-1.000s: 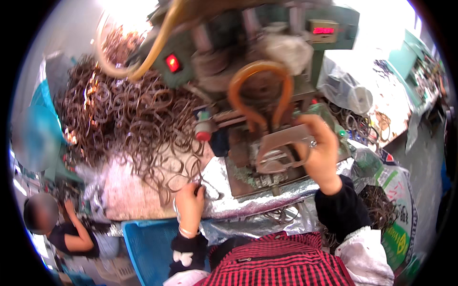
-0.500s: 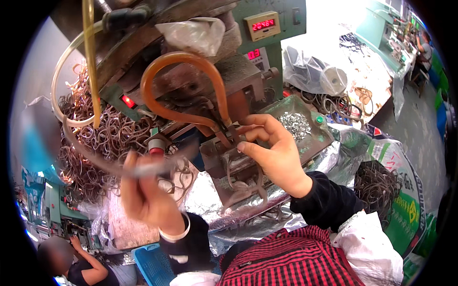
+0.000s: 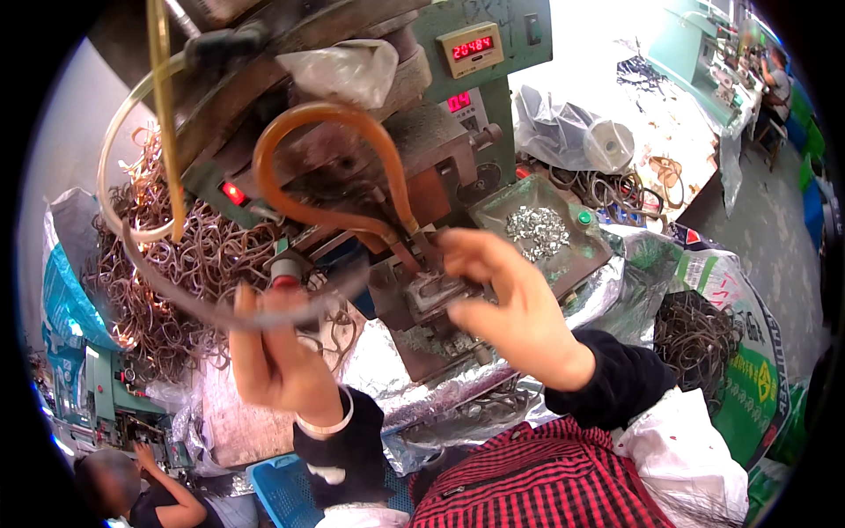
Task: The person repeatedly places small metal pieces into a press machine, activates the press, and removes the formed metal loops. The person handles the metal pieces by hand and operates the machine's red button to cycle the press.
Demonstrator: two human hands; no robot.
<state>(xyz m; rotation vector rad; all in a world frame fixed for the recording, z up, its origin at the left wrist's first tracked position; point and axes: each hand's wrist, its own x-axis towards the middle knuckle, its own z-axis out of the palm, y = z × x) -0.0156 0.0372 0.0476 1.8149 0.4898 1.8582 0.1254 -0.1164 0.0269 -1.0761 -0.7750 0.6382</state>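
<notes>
1. Far left of the press (image 3: 431, 139) there's a big tangle of brown strips (image 3: 194, 233), all loops, no common direction.
2. The loose curved strip (image 3: 204, 308) is up in the air, front-left of the press. It's bowed like a shallow U, hollow side away from the wearer. Long axis goes roughly left to right: one tip climbs well left of the press, the other angles up toward its front-left. Pretty blurry, tbh.
3. Left hand (image 3: 286, 370) has that strip pinched between thumb and fingers. Imo they'd want a light pinch near the middle, since it looks springy and the long tail could whip.
4. Right hand (image 3: 532, 330) is at the press front by the die block (image 3: 433, 293), thumb and fingers wide apart, no visible grip. Fingertips should probably stay out from under the press.
</notes>
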